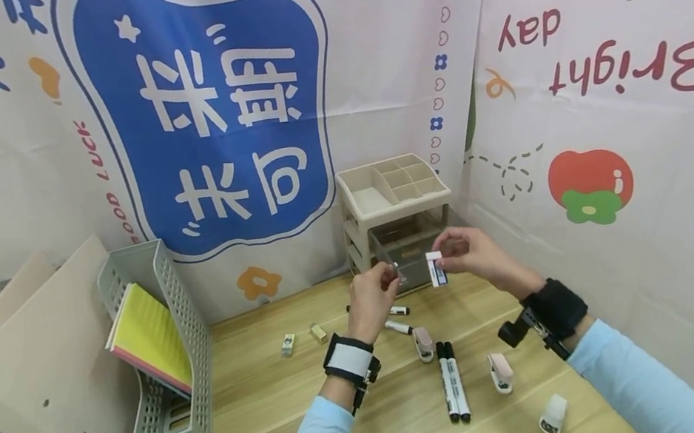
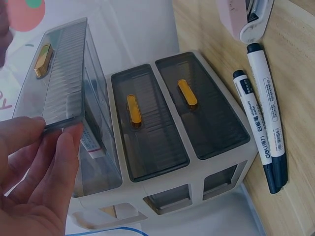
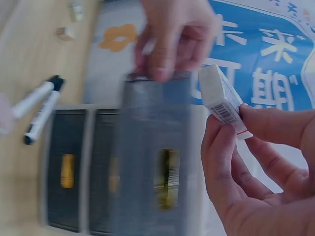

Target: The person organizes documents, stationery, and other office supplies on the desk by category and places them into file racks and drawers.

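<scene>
The hands are both closed on something: the left hand [image 1: 369, 301] pinches the corner of a pulled-out drawer [image 2: 66, 86], and the right hand [image 1: 476, 258] holds a small white-and-blue box [image 1: 437, 270] between thumb and fingertips. That box hangs in front of the drawer, at 3 o'clock from the left hand, clear of the counter [image 1: 262, 416].

The drawer is the top one of a cream cabinet [image 1: 402, 206], whose roof tray has one large compartment on its 9 o'clock side and six small ones toward 3. At 8 o'clock in the head view, a grey file holder [image 1: 200, 388] carries pale boards and a yellow pad [image 1: 153, 343].

Only the left wrist view shows a white printed packet [image 2: 91, 141] through the drawer's see-through side, apparently inside; it also shows the two lower drawers pushed in, with smoky fronts. Only the right wrist view shows the barcode on the held box; the pulled drawer is blurred there.

In the head view, the left forearm comes up from between 6 and 7 o'clock, the right from about 4. The left thumb lies over the drawer's edge, fingers underneath.
</scene>
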Tool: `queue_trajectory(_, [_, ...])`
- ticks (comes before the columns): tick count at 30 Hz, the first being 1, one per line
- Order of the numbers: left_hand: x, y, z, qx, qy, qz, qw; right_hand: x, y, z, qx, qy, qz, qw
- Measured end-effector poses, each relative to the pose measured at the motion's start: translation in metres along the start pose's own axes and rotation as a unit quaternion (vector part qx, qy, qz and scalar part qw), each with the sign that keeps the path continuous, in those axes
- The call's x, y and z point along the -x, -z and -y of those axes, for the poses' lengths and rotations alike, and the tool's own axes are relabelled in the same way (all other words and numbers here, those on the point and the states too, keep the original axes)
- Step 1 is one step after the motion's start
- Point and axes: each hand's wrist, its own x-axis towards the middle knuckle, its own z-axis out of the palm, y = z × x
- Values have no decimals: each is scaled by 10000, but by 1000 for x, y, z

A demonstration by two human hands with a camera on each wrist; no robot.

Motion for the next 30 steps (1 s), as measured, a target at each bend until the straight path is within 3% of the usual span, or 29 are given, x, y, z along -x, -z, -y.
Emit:
queue_trajectory(7, [0, -2, 4, 17, 73, 37, 10000, -40, 7, 35, 714, -135, -94, 9973])
queue_trajectory(13, [1, -3, 3, 83, 93, 62, 9999, -72, -3, 28, 1495, -354, 164, 9880])
queue_trajectory(18, [2, -3, 2, 60, 60, 57, 9999, -91, -17, 14, 2050, -717, 623, 9741])
queue_trajectory(22, [1, -3, 1, 83, 52, 27, 9999, -99, -25, 9, 2581, -996, 895, 9568])
queue_trajectory(26, [0, -2, 0, 122, -36, -43, 9999, -105, -30, 6, 3010, -1085, 1076, 9413])
queue_trajectory(30, [-1, 0, 1, 98, -78, -128, 9998, -108, -33, 4, 3226, -1066, 1073, 9344])
